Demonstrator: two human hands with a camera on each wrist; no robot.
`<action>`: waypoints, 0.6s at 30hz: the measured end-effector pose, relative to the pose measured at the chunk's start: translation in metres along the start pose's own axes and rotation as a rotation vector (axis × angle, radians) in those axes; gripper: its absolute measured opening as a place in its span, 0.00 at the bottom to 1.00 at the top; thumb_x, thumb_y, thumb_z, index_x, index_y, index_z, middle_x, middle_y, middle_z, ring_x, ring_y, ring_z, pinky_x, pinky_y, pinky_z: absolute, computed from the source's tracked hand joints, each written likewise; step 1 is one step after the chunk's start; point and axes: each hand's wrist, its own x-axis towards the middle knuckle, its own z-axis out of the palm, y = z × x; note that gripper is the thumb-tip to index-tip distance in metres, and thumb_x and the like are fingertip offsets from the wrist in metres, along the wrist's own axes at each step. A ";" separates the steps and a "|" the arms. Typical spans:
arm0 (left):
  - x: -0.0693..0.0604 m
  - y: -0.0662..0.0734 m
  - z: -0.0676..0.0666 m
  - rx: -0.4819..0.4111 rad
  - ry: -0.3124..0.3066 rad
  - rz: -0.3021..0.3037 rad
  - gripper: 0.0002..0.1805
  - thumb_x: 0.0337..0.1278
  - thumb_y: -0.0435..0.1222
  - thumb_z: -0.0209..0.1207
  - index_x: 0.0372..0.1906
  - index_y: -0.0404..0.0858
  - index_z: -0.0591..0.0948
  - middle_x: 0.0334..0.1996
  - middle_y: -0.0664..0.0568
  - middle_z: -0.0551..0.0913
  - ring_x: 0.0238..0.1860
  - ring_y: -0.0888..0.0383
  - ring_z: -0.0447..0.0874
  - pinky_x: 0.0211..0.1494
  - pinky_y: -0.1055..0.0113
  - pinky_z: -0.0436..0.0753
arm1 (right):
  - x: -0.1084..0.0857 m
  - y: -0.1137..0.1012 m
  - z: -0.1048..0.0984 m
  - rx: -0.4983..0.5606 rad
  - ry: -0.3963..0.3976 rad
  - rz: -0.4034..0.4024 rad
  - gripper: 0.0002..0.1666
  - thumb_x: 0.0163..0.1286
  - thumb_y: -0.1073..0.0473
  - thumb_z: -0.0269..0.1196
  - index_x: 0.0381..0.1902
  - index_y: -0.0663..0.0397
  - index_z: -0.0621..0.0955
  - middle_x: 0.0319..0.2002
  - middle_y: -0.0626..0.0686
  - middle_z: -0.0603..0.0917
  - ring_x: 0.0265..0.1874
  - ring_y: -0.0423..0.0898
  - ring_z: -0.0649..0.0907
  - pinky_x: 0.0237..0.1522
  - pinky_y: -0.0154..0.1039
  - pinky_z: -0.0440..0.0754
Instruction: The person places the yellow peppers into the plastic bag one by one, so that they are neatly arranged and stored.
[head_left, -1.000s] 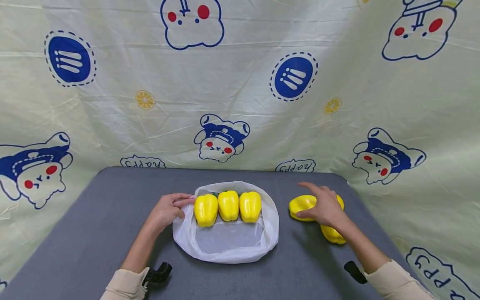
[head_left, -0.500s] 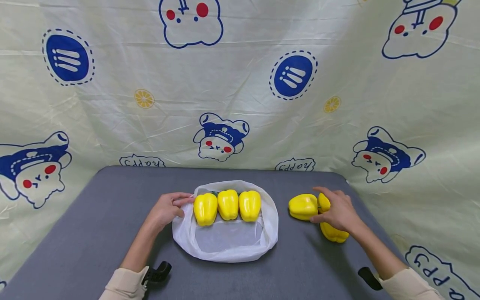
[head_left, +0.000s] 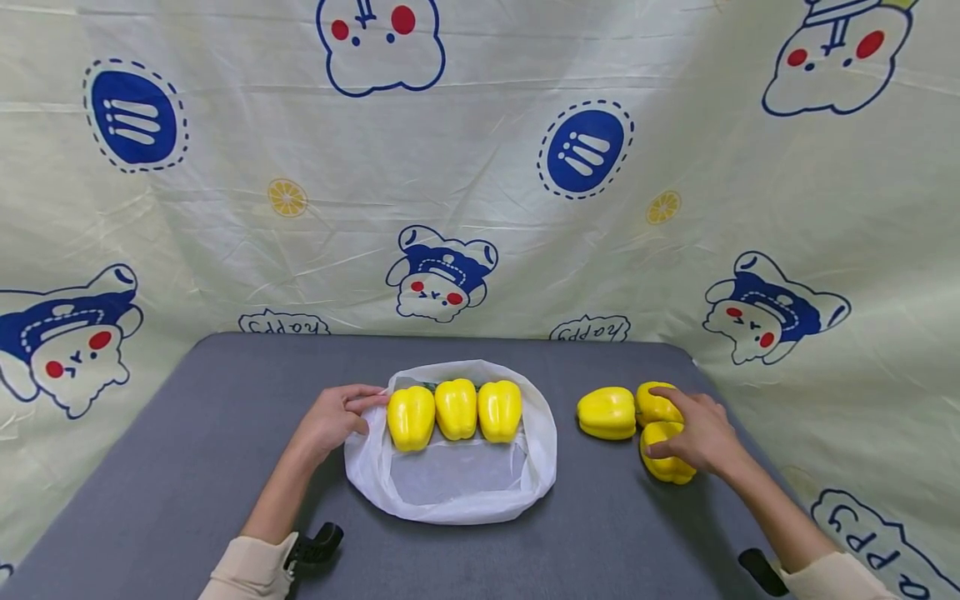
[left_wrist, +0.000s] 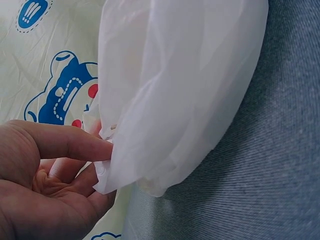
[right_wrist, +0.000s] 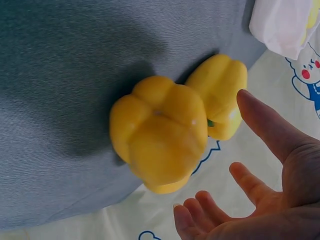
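A white plastic bag (head_left: 480, 510) with its mouth spread wide lies on the table. Three yellow bell peppers (head_left: 457, 410) sit side by side in its far half. At the bag's left rim, my left hand (head_left: 335, 422) pinches the thin plastic; the left wrist view shows thumb and fingers on the bag's edge (left_wrist: 165, 100). On the right, my right hand (head_left: 701, 433) hovers over a group of three more peppers, fingers spread and holding nothing. One pepper (head_left: 606, 413) lies sideways; another (head_left: 654, 402) and a nearer one (head_left: 667, 468) are partly covered by that hand.
The grey table (head_left: 465, 567) runs back to a patterned cloth (head_left: 480, 167) hung behind it and along the right side. A stretch of table separates the bag from the right-hand peppers. Dark straps with small devices (head_left: 321, 543) sit at the wrists.
My right hand has moved to the right and slightly nearer, off the leftmost loose pepper and over the other two. The left hand and bag have stayed put.
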 end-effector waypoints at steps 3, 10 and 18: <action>0.000 0.000 0.000 0.007 0.002 -0.001 0.32 0.49 0.18 0.55 0.64 0.36 0.80 0.57 0.47 0.87 0.70 0.43 0.72 0.67 0.48 0.77 | -0.001 0.004 0.000 -0.008 -0.009 0.004 0.57 0.49 0.50 0.79 0.74 0.59 0.66 0.66 0.80 0.62 0.60 0.77 0.60 0.52 0.77 0.67; 0.001 0.000 0.000 0.003 0.002 0.003 0.32 0.49 0.18 0.56 0.64 0.35 0.80 0.57 0.47 0.87 0.70 0.43 0.73 0.66 0.49 0.79 | -0.002 0.010 0.003 0.002 -0.031 0.021 0.57 0.49 0.51 0.79 0.74 0.59 0.66 0.65 0.81 0.61 0.60 0.78 0.60 0.51 0.76 0.68; 0.001 -0.001 0.000 0.003 0.004 0.006 0.32 0.49 0.18 0.56 0.64 0.35 0.80 0.56 0.47 0.87 0.70 0.43 0.73 0.65 0.51 0.80 | -0.002 0.018 0.008 0.001 -0.038 0.026 0.54 0.48 0.52 0.79 0.71 0.60 0.69 0.62 0.82 0.64 0.58 0.78 0.61 0.51 0.73 0.68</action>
